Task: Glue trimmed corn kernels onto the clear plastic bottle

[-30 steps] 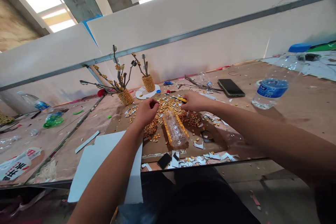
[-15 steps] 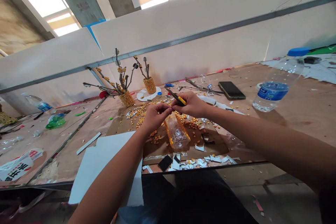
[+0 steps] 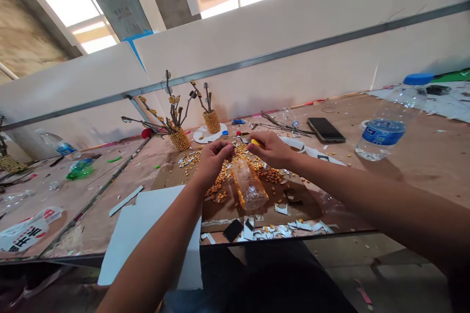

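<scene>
My right hand (image 3: pixel 271 149) is closed around a yellow utility knife (image 3: pixel 258 143), most of which is hidden by the fingers. Just left of it, the fingers of my left hand (image 3: pixel 215 160) are pinched together; whatever is between them is too small to make out. Below both hands, a clear plastic bottle piece (image 3: pixel 253 196) lies on its side, edged with yellow corn kernels. Loose corn kernels (image 3: pixel 272 175) are scattered around it on a brown cardboard sheet (image 3: pixel 220 212).
Behind stand two kernel-covered pots (image 3: pixel 179 140) with twigs. A phone (image 3: pixel 325 129) and a water bottle (image 3: pixel 382 134) are at the right. White board (image 3: pixel 147 234) overhangs the front edge near my left forearm. White scraps (image 3: pixel 282 231) litter the edge.
My hands have moved apart, the left one slightly left and the right one slightly right. The knife has turned, so its blade shows less. The view has shifted a little.
</scene>
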Demonstrator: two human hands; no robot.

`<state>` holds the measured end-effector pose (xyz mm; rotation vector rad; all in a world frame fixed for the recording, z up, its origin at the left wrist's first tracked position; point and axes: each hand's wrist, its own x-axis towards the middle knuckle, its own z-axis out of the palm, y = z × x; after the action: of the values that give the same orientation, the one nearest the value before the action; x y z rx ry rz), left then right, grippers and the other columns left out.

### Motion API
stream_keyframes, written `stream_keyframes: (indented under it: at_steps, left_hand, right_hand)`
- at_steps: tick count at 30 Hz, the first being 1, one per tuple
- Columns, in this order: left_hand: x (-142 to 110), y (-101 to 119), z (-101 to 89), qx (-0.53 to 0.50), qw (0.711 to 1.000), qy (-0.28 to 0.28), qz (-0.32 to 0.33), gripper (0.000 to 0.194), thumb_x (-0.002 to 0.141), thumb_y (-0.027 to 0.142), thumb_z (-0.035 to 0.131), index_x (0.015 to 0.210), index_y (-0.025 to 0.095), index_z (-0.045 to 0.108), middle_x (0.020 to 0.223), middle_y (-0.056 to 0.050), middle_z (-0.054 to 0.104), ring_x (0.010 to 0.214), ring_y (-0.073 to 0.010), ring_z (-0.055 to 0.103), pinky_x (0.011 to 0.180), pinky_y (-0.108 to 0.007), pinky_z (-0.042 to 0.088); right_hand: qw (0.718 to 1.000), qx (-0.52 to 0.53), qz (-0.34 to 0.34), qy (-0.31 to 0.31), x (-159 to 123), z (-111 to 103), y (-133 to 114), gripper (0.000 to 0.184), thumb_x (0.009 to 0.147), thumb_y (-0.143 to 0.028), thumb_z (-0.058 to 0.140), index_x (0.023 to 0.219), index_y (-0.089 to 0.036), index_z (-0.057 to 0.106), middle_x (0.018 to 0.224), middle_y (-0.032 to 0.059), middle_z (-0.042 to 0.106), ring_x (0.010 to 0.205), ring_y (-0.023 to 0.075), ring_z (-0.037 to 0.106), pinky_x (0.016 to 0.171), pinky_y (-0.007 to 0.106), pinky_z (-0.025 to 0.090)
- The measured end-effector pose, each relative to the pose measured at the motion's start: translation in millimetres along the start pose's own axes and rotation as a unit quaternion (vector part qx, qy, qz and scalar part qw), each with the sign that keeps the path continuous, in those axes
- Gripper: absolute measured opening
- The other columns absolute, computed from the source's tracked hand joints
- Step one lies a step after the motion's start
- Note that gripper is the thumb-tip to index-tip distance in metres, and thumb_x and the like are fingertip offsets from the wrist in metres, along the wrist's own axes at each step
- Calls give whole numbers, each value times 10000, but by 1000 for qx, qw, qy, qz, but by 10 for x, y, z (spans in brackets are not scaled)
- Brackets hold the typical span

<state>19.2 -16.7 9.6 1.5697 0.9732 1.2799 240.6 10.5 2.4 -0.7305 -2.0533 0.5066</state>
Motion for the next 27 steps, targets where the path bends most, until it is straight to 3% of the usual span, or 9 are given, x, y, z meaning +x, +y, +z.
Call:
stream_keyframes:
  at_steps: [8,23,27]
  left_hand:
    - [-17,51,16,-52,998,5,-19,186,785,340,815,824,169,752,667,13,653,600,-93,530,602,-230,422]
    - [-45,121,76,-91,995,-13,-49,311,700,413,878,754,173,688,621,29,571,582,-90,477,589,-241,377]
    - [-46,131,74,-104,994,-23,-33,375,703,478,877,730,182,649,578,51,496,557,-85,421,604,-260,374]
  right_hand:
    - [997,-78,-22,-7,-29,44,-79,579,982,-724,486,698,-223,431,654,-29,435,631,141,388,635,303,235]
    - [998,-62,-14,-21,-32,76,-75,596,979,-736,492,684,-224,423,651,-24,446,635,141,379,639,310,230]
    - [996,-55,61,32,19,32,58,597,975,-740,482,675,-226,434,628,-28,440,618,142,381,631,319,227]
